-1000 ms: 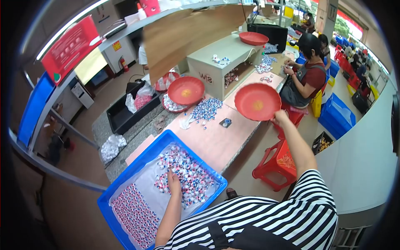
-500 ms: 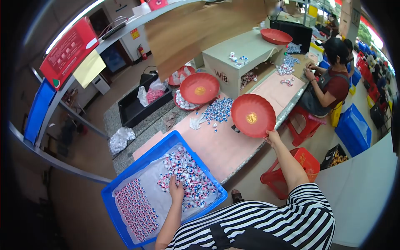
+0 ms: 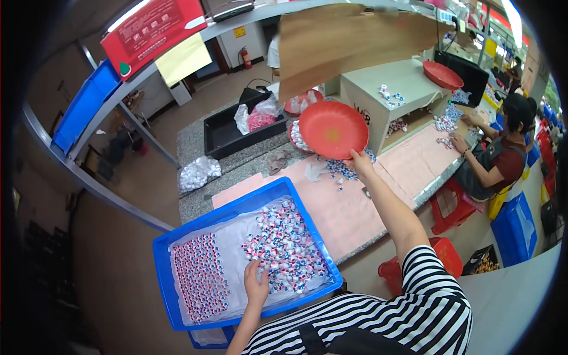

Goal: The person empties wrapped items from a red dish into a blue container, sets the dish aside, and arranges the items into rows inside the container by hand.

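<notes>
Tabletop (image 3: pixel 340 219): covered in pink sheet, reaching away from the blue tray.
Blue tray (image 3: pixel 167 284): at the near end, lined in white.
Red plate (image 3: pixel 332 131): held up over the tabletop, beyond the tray, tilted.
Right hand (image 3: pixel 358 162): clasped on the plate's near rim.
Left hand (image 3: pixel 256 285): loosely spread, at the loose pieces' edge; contact hard to tell.
Loose pieces (image 3: pixel 290 248): heaped in the tray's right part.

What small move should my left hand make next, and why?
Perhaps nudge the loose pieces away from the neat rows: your left hand is at the pile's edge, a bare strip of lining separates the two, and your right hand holds the red plate.
</notes>
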Demonstrator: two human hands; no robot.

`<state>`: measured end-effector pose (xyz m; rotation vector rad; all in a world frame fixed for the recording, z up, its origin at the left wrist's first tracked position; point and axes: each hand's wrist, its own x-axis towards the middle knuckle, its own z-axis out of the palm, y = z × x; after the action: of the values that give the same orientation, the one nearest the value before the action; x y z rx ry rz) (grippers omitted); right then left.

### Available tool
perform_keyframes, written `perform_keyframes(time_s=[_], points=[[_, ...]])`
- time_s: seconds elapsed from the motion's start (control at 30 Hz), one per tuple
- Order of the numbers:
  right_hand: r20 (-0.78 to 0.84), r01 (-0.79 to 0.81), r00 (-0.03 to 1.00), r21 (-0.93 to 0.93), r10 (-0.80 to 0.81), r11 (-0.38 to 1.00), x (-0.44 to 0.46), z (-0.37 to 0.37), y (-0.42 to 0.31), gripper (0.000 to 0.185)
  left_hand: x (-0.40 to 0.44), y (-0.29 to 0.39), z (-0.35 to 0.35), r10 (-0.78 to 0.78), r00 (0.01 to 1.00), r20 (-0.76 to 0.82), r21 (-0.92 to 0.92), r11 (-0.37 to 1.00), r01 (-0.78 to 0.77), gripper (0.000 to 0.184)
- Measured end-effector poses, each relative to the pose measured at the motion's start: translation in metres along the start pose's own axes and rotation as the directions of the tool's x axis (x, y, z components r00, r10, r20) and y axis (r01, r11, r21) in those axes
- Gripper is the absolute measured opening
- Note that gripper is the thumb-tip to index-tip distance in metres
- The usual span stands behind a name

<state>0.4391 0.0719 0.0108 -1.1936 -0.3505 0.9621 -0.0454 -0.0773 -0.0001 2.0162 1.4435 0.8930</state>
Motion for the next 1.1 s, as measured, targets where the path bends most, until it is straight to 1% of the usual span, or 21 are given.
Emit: perform_keyframes(time_s=[0.13,0.2,0.23,0.3,0.33,0.4,0.5,0.53,0.6,0.63,0.7,0.73,0.77,0.8,0.87,0.9,0.97,1.0,1.03,1.07,1.1], points=[[0.021,-0.01,1.0,0.067,0.008,0.998,0.064,0.047,-0.001,0.026,-0.023,0.007,-0.023,-0.061,0.996,-0.06,0.028,0.998,0.063,0.039],[-0.02,-0.158,0.987,0.013,0.159,0.987,0.083,0.058,0.003,0.027,-0.029,0.01,-0.033,-0.091,0.992,-0.087,0.046,0.994,0.095,0.038],[-0.004,-0.172,0.985,0.005,0.172,0.985,0.093,0.059,0.011,0.027,-0.032,0.012,-0.037,-0.097,0.99,-0.101,0.038,0.994,0.101,0.038],[-0.081,-0.11,0.992,-0.168,0.098,0.98,0.112,0.058,0.029,0.027,-0.039,0.017,-0.043,-0.122,0.984,-0.133,0.017,0.992,0.126,0.038],[-0.076,-0.125,0.991,-0.179,0.113,0.976,0.117,0.054,0.032,0.026,-0.042,0.017,-0.047,-0.156,0.977,-0.147,0.019,0.987,0.16,0.038],[-0.08,-0.142,0.989,-0.247,0.126,0.959,0.123,0.043,0.033,0.025,-0.045,0.017,-0.054,-0.14,0.98,-0.141,-0.008,0.99,0.14,0.036],[-0.107,-0.126,0.99,-0.402,0.09,0.907,0.069,0.059,0.005,0.017,-0.047,0.023,-0.068,-0.204,0.969,-0.142,-0.07,0.978,0.196,0.034],[-0.101,-0.134,0.99,-0.415,0.101,0.9,0.062,0.058,0.006,0.017,-0.05,0.019,-0.071,-0.223,0.964,-0.145,-0.073,0.974,0.215,0.034],[0.136,0.008,0.989,-0.46,0.062,0.888,0.047,0.058,0.001,0.016,-0.057,0.004,-0.072,-0.237,0.964,-0.118,-0.142,0.965,0.22,0.03],[0.141,0.002,0.987,-0.472,0.073,0.882,0.029,0.062,0.002,0.016,-0.062,-0.004,-0.075,-0.243,0.965,-0.1,-0.173,0.959,0.224,0.029],[0.315,0.207,0.948,-0.509,-0.043,0.836,-0.038,0.088,-0.006,0.016,-0.063,-0.017,-0.08,-0.253,0.966,-0.059,-0.219,0.947,0.235,0.026],[0.312,0.202,0.949,-0.516,-0.037,0.832,-0.069,0.097,-0.004,0.016,-0.062,-0.023,-0.083,-0.251,0.968,-0.013,-0.259,0.936,0.24,0.024],[0.434,0.272,0.901,-0.564,0.0,0.78,-0.1,0.106,0.001,0.017,-0.059,-0.031,-0.088,-0.247,0.968,0.032,-0.3,0.922,0.245,0.021],[0.544,0.344,0.837,-0.599,0.052,0.723,-0.128,0.115,0.011,0.018,-0.054,-0.039,-0.094,-0.234,0.968,0.086,-0.281,0.927,0.249,0.02],[0.625,0.45,0.777,-0.637,0.078,0.626,-0.17,0.131,0.048,0.018,-0.037,-0.062,-0.109,-0.182,0.969,0.167,-0.247,0.944,0.22,0.019],[0.621,0.443,0.778,-0.645,0.09,0.622,-0.189,0.144,0.062,0.018,-0.026,-0.077,-0.118,-0.141,0.971,0.196,-0.232,0.955,0.185,0.019],[0.698,0.627,0.714,-0.667,0.046,0.403,-0.222,0.168,0.089,0.015,-0.003,-0.105,-0.137,-0.184,0.971,0.151,-0.158,0.965,0.207,0.019],[0.693,0.62,0.72,-0.674,0.051,0.402,-0.228,0.177,0.105,0.015,0.01,-0.116,-0.147,-0.186,0.976,0.117,-0.128,0.971,0.2,0.019],[0.742,0.705,0.671,-0.634,-0.008,0.316,-0.227,0.184,0.127,0.014,0.022,-0.125,-0.152,-0.183,0.98,0.083,-0.098,0.977,0.19,0.018],[0.789,0.779,0.611,-0.587,-0.06,0.22,-0.224,0.19,0.144,0.014,0.035,-0.13,-0.153,-0.178,0.98,0.092,-0.104,0.977,0.187,0.018],[0.783,0.774,0.619,-0.596,-0.057,0.216,-0.221,0.198,0.158,0.014,0.047,-0.134,-0.151,-0.141,0.983,0.12,-0.035,0.989,0.146,0.017]])
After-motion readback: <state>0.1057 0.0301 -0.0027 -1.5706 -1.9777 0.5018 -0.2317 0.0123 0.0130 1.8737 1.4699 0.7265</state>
